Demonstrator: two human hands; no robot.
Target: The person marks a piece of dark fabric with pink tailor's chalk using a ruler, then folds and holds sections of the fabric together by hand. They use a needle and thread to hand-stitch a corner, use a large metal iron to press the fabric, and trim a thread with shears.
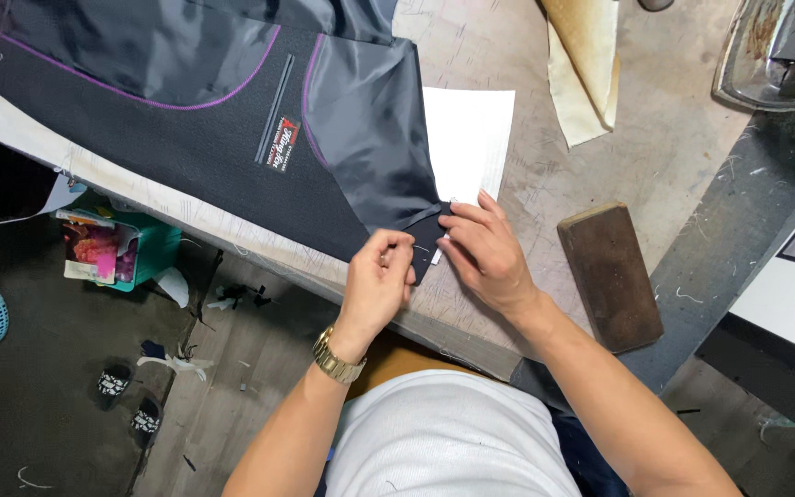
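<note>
A worn, scratched worktable fills the view, with a dark floor below it littered with fabric scraps, a teal box of bits, and a pair of sandals. Spread across the table is a dark jacket, lining side up, with purple piping and a small sewn label. Its lower corner hangs right at the table's near edge, and that is where both hands meet.

The left hand, gold watch on the wrist, is closed in a pinch on the corner's tip, thumb against curled fingers. The right hand lies mostly flat, fingers spread lightly and pressing the cloth where lining meets outer fabric, just over the edge of a white paper sheet beneath.

From where I stand, the risk is slippage: the lining looks slick, so a loose pinch could let the fold shift or pucker. Much of the jacket overhangs the edge, and its weight might drag the corner away. A wooden block sits just right of the hands, and an iron rests at the far corner, well apart.
</note>
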